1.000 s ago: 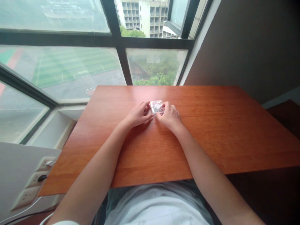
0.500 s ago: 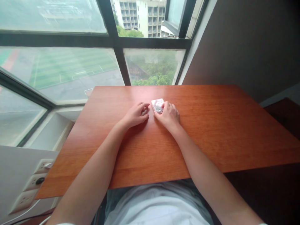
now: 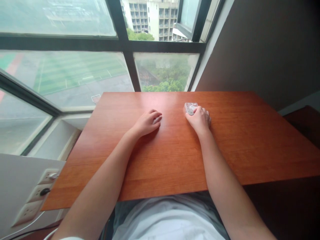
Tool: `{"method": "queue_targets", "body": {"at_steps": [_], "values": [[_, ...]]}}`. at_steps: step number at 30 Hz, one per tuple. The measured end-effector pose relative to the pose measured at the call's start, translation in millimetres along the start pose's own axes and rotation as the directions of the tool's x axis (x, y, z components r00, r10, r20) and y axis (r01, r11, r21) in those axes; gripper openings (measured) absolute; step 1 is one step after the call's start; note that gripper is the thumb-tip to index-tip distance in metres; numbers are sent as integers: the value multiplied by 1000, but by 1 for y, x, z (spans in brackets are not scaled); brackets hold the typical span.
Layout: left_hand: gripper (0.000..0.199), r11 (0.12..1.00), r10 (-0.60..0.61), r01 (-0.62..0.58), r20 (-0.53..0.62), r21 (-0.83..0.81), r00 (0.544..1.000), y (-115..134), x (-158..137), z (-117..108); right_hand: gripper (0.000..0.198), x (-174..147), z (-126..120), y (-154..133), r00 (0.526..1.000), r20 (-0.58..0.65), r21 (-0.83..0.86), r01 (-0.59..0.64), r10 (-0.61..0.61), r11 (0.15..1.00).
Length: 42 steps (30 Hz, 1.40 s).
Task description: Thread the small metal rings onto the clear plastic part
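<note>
My right hand (image 3: 200, 119) grips a small, flat clear plastic box (image 3: 190, 108) from its near right side, thumb on the near left edge. Something pale and grey shows through the clear plastic, but I cannot make out what it is. My fingers and palm cover the box's right part. To the left, my left hand (image 3: 149, 122) rests on the wooden table (image 3: 170, 156), holding nothing. Its fingers are loosely bent and slightly apart, and a stretch of tabletop separates it from the box.
Windows with dark frames (image 3: 130, 71) rise beyond the table's far and left edges. A dark grey wall (image 3: 262, 50) stands at the right. Wall sockets (image 3: 32, 196) with plugs and cables sit low at the left, beside the table's corner.
My right hand has moved to the right with the clear plastic box, away from my left hand. The left hand has stayed almost where it was.
</note>
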<state>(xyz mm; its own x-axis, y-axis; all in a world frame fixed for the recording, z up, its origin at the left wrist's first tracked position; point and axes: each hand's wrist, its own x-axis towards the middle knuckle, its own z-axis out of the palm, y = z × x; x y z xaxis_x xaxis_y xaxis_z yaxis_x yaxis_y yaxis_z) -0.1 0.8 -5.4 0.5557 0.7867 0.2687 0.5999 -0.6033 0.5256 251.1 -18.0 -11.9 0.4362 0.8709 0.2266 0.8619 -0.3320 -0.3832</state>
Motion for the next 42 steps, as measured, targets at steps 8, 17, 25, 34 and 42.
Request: {"method": "queue_targets", "body": {"at_steps": [8,17,25,34,42], "values": [[34,1000,6,-6,18,21,1000,3,-1,-1,24,2,-6,-4,983,-147,74,125,-113,989],[50,996,91,-90,19,-27,996,3,-2,5,26,-49,5,-60,713,118,422,595,-692,685],[42,979,141,-129,65,-160,988,8,1,13,32,-56,10,-66,642,267,367,622,-719,692],[41,981,121,-112,50,-161,991,3,-1,14,32,-55,15,-65,657,232,416,599,-717,684],[47,986,83,-72,69,-148,994,8,-1,13,32,-54,20,-62,686,223,504,527,-692,685]]}}
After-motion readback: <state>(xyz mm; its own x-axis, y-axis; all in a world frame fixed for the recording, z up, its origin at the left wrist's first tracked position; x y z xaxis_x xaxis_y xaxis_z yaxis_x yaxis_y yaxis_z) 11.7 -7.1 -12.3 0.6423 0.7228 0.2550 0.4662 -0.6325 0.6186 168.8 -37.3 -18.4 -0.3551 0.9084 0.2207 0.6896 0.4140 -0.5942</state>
